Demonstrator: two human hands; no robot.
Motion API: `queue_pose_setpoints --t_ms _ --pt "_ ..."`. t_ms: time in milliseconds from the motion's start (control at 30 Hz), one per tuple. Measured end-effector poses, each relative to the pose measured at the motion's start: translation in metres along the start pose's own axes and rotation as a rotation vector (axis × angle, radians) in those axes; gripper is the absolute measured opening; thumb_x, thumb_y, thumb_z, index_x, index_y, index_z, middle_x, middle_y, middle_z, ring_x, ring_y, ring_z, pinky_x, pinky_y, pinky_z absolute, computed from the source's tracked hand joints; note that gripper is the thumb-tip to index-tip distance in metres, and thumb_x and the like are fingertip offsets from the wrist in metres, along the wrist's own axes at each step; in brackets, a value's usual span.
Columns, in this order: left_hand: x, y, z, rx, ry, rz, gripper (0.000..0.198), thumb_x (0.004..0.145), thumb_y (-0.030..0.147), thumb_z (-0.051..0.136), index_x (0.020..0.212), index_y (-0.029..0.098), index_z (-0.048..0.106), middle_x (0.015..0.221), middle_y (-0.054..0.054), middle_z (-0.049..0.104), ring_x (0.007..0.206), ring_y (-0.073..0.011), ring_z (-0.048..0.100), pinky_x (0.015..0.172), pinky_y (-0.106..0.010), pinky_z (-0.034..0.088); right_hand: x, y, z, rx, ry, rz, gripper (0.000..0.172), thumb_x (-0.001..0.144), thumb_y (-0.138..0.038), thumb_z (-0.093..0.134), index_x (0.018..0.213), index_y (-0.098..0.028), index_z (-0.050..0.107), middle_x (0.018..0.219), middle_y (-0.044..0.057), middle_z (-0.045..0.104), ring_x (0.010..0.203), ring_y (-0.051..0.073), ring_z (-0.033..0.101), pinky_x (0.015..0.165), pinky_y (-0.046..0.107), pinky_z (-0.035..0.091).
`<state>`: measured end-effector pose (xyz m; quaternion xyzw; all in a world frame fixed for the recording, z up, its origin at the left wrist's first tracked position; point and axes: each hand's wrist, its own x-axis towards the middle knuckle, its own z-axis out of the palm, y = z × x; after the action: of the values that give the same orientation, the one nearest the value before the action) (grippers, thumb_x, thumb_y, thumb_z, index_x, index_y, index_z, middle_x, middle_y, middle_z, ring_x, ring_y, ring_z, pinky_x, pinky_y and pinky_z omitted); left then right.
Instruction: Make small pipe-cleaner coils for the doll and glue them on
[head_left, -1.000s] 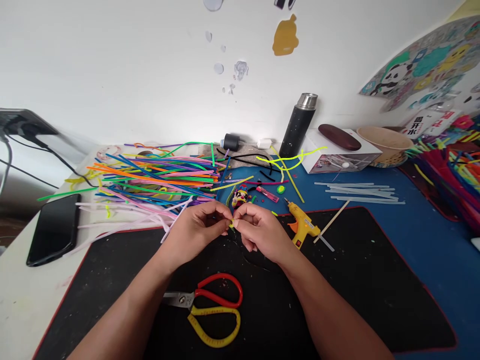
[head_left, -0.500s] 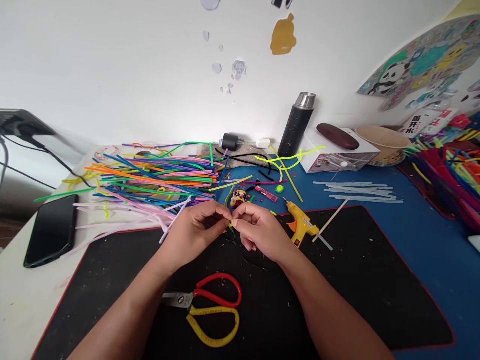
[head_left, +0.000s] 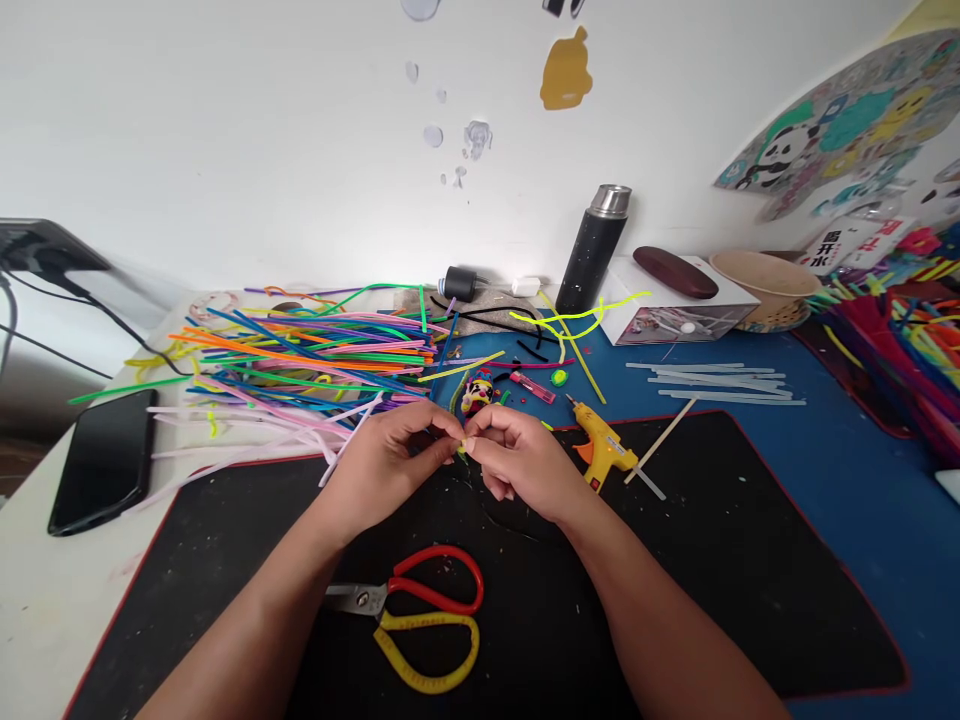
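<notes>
- Your left hand [head_left: 386, 462] and right hand [head_left: 525, 462] met fingertip to fingertip, both pinched narrow on a yellow-green piece [head_left: 463, 447]. It was probably a pipe-cleaner scrap, though too small to be sure.
- You held it just above the black mat [head_left: 712, 560], close in front of you, where both thumbs could steady so small a thing.
- The little figure [head_left: 478, 390] lay just beyond your fingertips, the glue gun [head_left: 604, 448] near your right hand and the scissors [head_left: 420, 610] between your forearms, all within easy reach.
- The pipe-cleaner pile [head_left: 300, 365] lay further left on the table [head_left: 45, 600].
- Against half a second earlier, your hands and the piece had barely moved.
</notes>
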<state>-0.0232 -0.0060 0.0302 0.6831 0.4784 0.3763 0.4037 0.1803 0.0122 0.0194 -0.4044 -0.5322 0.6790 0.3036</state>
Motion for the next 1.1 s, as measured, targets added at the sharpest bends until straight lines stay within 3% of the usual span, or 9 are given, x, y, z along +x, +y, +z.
queue_pose_setpoints --t_ms 200,433,600,900,1100 --pt "0.0021 0.0015 -0.0003 -0.186 -0.009 -0.088 0.01 0.093 0.03 0.075 0.091 0.021 0.078 0.084 -0.002 0.074 0.077 -0.0176 0.069 0.074 -0.028 0.054 0.0001 -0.0009 -0.0002 0.054 -0.013 0.011 0.024 0.09 -0.042 0.074 0.09 -0.022 0.061 0.049 -0.012 0.048 0.039 0.009 0.047 0.04 0.019 0.034" --pt "0.0059 0.0013 0.0001 -0.518 -0.068 -0.283 0.039 0.083 0.046 0.087 0.107 0.018 0.073 0.092 -0.004 0.075 0.078 -0.0184 0.072 0.073 -0.032 0.062 0.001 0.0003 0.0021 0.197 0.028 -0.003 0.031 0.086 -0.048 0.079 0.092 -0.021 0.064 0.051 -0.011 0.049 0.039 0.009 0.046 0.039 0.02 0.032" --pt "0.006 0.0018 -0.0025 -0.539 -0.144 -0.315 0.037 0.081 0.05 0.089 0.088 0.016 0.076 0.08 -0.004 0.073 0.072 -0.0168 0.07 0.069 -0.029 0.061 0.0014 -0.0008 0.0024 0.216 0.059 -0.005 0.031 0.086 -0.046 0.081 0.091 -0.021 0.065 0.053 -0.01 0.051 0.039 0.008 0.047 0.038 0.019 0.031" --pt "0.0078 0.0009 -0.0032 -0.583 -0.026 -0.293 0.041 0.082 0.055 0.087 0.081 0.016 0.074 0.077 -0.004 0.073 0.068 -0.0156 0.069 0.062 -0.025 0.058 0.0005 0.0009 0.0037 0.144 0.048 -0.038 0.028 0.09 -0.046 0.077 0.092 -0.021 0.066 0.058 -0.009 0.053 0.042 0.009 0.05 0.038 0.019 0.032" --pt "0.007 0.0 -0.0066 -0.57 -0.061 -0.368 0.044 0.079 0.056 0.088 0.081 0.015 0.074 0.072 -0.002 0.07 0.062 -0.0136 0.066 0.058 -0.023 0.057 -0.0019 0.0002 0.0053 -0.024 0.106 -0.19 0.029 0.092 -0.041 0.077 0.112 -0.023 0.065 0.072 -0.007 0.056 0.048 0.009 0.054 0.044 0.022 0.041"
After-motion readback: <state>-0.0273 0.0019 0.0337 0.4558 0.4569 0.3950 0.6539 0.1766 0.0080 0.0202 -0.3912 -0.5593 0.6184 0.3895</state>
